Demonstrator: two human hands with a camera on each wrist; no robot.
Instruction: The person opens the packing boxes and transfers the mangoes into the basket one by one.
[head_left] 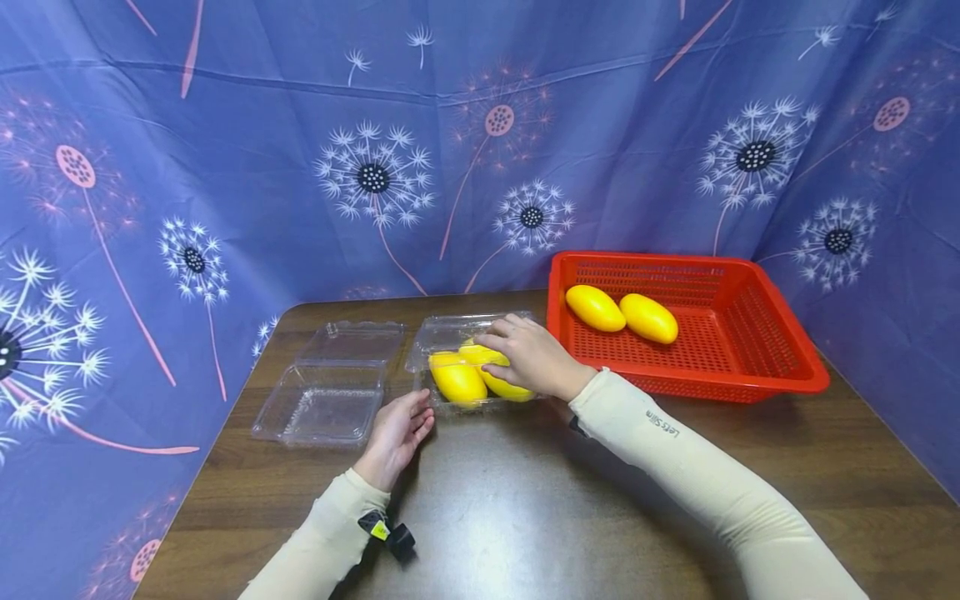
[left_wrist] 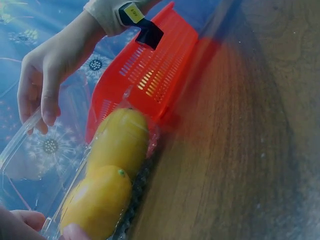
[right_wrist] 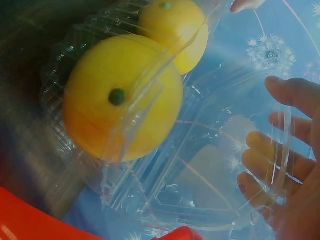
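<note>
Yellow mangoes lie in a clear plastic clamshell box near the table's middle. Its lid is raised at the back. My right hand is at the lid, with loosely bent fingers; in the right wrist view the fingers show behind the lid's clear rim, thumb apart from them. My left hand is beside the box's left front corner, fingers relaxed. Only its fingertips show in the left wrist view, near the box's end and a mango. Whether they press the plastic is unclear.
A second clear clamshell box stands with its lid up to the left, holding nothing. To the right is a red perforated basket with two mangoes in its left part. A blue dandelion-print cloth hangs behind the table.
</note>
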